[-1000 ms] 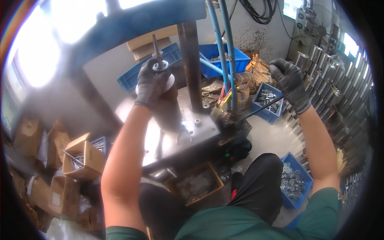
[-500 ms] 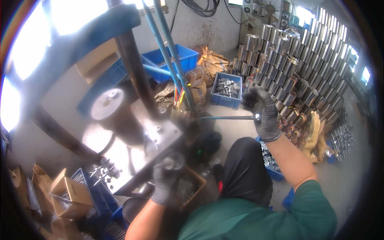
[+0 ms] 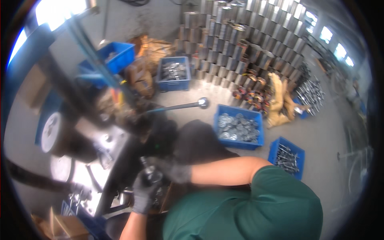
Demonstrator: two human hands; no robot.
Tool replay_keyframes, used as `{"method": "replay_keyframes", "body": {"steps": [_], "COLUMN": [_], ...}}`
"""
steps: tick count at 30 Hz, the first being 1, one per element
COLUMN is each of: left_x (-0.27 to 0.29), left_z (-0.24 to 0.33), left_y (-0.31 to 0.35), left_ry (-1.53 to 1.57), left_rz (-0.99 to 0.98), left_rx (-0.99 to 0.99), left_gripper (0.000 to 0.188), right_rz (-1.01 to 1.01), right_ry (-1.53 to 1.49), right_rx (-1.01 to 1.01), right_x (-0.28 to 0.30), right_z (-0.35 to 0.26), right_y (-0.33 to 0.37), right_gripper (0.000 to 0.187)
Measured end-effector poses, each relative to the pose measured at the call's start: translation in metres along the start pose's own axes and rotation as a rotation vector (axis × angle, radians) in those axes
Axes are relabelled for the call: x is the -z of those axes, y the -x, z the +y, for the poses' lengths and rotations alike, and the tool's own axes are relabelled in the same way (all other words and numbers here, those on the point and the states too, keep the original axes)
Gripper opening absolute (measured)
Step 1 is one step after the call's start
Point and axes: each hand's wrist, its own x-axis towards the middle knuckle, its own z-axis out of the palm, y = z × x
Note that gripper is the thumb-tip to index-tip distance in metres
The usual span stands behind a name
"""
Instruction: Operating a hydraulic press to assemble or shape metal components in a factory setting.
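Observation:
Both my hands wear dark gloves and meet low in front of me, beside the press machine (image 3: 100,140). My left hand (image 3: 143,194) is closed around a small dark metal part (image 3: 149,171), holding it upright. My right hand (image 3: 173,172) reaches across from the right, its fingertips at the same part, but blur hides its grip. The machine's long lever with a ball end (image 3: 203,103) sticks out to the right with no hand on it.
A blue bin of metal discs (image 3: 239,129) sits by my right knee, and a smaller blue bin of bolts (image 3: 286,155) is further right. Another blue bin of parts (image 3: 173,74) stands behind. Stacked metal cylinders (image 3: 240,44) fill the back. Cardboard boxes (image 3: 60,226) lie low left.
My right hand has let go of the lever and dropped to my lap. My left hand came down from the machine top and now holds a small part. The view swung right.

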Motion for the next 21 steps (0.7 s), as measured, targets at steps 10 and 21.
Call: {"method": "replay_keyframes", "body": {"steps": [10, 21], "left_x": [0.000, 0.042], "left_z": [0.001, -0.041], "left_y": [-0.014, -0.025], "left_ry": [-0.681, -0.528], "left_rz": [0.120, 0.005], "left_rx": [-0.740, -0.421], "left_gripper": [0.051, 0.055], "right_rz": [-0.188, 0.684], "right_ry": [-0.353, -0.610], "right_rx": [0.163, 0.609], "right_x": [0.020, 0.215], "right_z": [-0.032, -0.072], "right_y": [0.021, 0.153], "right_gripper": [0.017, 0.025]}}
